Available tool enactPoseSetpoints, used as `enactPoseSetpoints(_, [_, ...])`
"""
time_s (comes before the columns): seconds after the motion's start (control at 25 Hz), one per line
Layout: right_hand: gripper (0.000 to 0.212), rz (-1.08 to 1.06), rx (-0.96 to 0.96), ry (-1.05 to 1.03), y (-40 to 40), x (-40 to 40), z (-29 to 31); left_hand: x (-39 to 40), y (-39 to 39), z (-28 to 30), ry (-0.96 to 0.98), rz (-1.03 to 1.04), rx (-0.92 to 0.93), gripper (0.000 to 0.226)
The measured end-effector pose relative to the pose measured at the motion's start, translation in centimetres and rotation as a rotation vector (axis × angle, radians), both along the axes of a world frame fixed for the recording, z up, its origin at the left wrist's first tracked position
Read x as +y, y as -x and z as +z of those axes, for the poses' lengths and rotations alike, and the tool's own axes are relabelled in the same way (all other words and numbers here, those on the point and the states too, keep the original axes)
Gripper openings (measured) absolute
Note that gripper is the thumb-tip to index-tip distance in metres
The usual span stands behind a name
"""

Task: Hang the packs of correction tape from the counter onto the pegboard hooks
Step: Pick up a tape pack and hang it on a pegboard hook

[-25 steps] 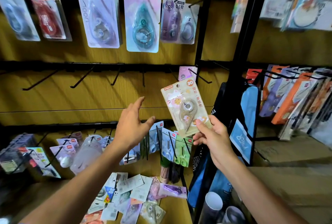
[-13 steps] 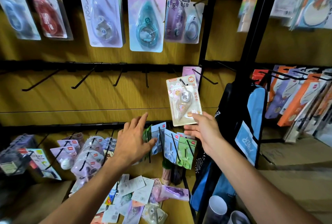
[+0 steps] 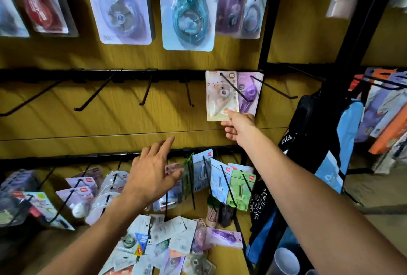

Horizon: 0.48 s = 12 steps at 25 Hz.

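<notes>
The cream card pack of correction tape (image 3: pixel 222 96) hangs on a black wire hook (image 3: pixel 233 88) on the middle rail, just above your right hand (image 3: pixel 239 127), whose fingertips touch its bottom edge; you cannot tell whether they pinch it. A purple tape pack (image 3: pixel 250 92) hangs just beside it, to the right. Your left hand (image 3: pixel 152 175) hovers lower and to the left, fingers spread and relaxed, holding nothing. Below it, loose packs (image 3: pixel 167 244) lie scattered on the wooden desk (image 3: pixel 226 261).
</notes>
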State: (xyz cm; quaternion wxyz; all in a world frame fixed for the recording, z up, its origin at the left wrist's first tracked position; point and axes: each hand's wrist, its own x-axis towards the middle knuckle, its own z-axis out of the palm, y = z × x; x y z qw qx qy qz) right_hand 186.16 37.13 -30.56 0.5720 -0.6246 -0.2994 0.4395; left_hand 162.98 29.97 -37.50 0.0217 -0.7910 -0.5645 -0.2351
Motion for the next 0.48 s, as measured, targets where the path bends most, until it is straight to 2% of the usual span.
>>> enactPoseSetpoints(0.16, [0.017, 0.091, 0.114, 0.06, -0.4, -1.7, -1.4, -0.9, 0.2, -0.9, 0.035, 0.0, -0.017, 0.087])
enactPoseSetpoints(0.24, [0.019, 0.08, 0.048, 0.064, -0.8, -3.5, -2.8, -1.8, 0.2, -1.5, 0.057, 0.013, -0.039, 0.086])
enactPoseSetpoints(0.36, [0.031, 0.057, -0.24, 0.032, -0.9, -7.7, -6.0, -3.9, 0.0, -2.7, 0.097, 0.037, -0.078, 0.085])
enactPoseSetpoints(0.48, [0.048, 0.127, -0.795, 0.007, -0.7, -14.0, -9.9, -7.6, -0.1, -5.0, 0.127, 0.034, -0.115, 0.086])
